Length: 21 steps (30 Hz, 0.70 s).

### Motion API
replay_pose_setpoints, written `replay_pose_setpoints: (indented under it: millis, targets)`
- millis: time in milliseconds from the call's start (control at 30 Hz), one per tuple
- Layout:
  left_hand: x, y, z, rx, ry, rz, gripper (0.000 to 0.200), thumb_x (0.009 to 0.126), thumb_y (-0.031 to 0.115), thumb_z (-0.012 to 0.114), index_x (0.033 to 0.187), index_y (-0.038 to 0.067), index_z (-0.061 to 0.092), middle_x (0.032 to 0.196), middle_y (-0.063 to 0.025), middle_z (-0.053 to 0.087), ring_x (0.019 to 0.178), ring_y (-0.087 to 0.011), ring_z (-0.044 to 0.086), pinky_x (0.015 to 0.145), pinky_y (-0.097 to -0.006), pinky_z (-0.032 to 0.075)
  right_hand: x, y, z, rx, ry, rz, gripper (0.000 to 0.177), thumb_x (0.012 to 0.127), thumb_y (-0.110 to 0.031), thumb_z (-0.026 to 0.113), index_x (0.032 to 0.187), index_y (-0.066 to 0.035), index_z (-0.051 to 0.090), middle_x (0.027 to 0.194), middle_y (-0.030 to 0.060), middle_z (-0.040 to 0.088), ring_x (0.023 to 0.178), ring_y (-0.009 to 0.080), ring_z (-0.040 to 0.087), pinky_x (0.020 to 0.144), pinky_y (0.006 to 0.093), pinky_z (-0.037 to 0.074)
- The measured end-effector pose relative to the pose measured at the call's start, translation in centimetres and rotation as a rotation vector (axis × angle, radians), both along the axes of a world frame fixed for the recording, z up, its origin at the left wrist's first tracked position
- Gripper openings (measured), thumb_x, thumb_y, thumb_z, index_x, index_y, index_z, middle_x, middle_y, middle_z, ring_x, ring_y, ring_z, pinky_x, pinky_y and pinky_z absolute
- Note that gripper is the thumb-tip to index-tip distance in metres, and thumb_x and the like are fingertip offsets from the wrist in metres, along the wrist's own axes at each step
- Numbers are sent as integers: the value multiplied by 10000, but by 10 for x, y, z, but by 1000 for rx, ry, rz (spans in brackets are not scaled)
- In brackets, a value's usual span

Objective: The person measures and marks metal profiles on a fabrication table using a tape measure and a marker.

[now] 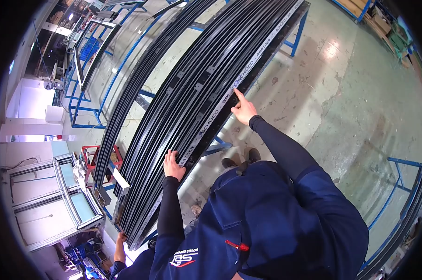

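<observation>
A long bundle of black profiles (187, 88) runs diagonally across the head view. Along its near edge is a profile with a pale printed protective film (218, 112), lettered "Schüco" and "Partner". My left hand (174, 167) rests on this near edge, fingers stretched over the film and the neighbouring profiles. Farther up the same edge, my right hand (244, 110) touches the film with its outstretched index finger; its other fingers are bent and partly hidden. At the bundle's lower-left end, another person's hand (121, 237) touches the profiles.
Blue metal stands (295, 39) carry the bundle. A second row of dark profiles (122, 109) lies beyond it. Framed window units (57, 193) stand at the left, near a red cart (90, 156). A blue rack (397, 182) is at the right.
</observation>
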<state>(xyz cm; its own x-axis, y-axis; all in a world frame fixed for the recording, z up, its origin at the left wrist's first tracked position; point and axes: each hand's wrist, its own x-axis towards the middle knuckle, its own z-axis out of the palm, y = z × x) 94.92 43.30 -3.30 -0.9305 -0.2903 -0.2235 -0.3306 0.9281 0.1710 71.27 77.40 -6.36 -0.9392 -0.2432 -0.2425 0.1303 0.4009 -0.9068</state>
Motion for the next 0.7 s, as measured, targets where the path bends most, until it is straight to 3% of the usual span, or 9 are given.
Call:
replay_pose_setpoints:
  millis: [233, 367, 500, 700]
  targets:
    - [1, 0, -3, 16, 18, 8, 748, 622, 70, 767, 1320, 105, 501, 1551, -238, 357, 1441, -419, 315, 1193, -473, 260, 10, -11, -1, -32, 113, -188, 829, 814, -122, 633, 1552, -205, 265, 869, 108, 710, 869, 314, 690, 849, 414, 527]
    - [4, -5, -6, 21, 38, -7, 752, 624, 69, 760, 1329, 102, 499, 1546, -232, 364, 1436, -423, 319, 1185, -479, 267, 13, -23, -2, -134, 23, -64, 830, 813, -142, 642, 1548, -179, 259, 878, 104, 683, 850, 299, 672, 823, 420, 525]
    - [3, -2, -3, 28, 34, 9, 750, 630, 66, 751, 1335, 107, 499, 1546, -228, 363, 1440, -420, 313, 1176, -481, 274, 20, -32, 0, -79, 167, -329, 778, 812, -150, 646, 1513, -145, 310, 858, 98, 664, 849, 292, 658, 825, 419, 516]
    - [5, -1, -1, 34, 32, 22, 751, 637, 58, 739, 1346, 125, 499, 1552, -213, 361, 1440, -426, 307, 1173, -488, 271, 20, -29, -2, -48, 163, -197, 779, 810, -164, 668, 1511, -146, 327, 844, 88, 666, 860, 297, 661, 836, 419, 515]
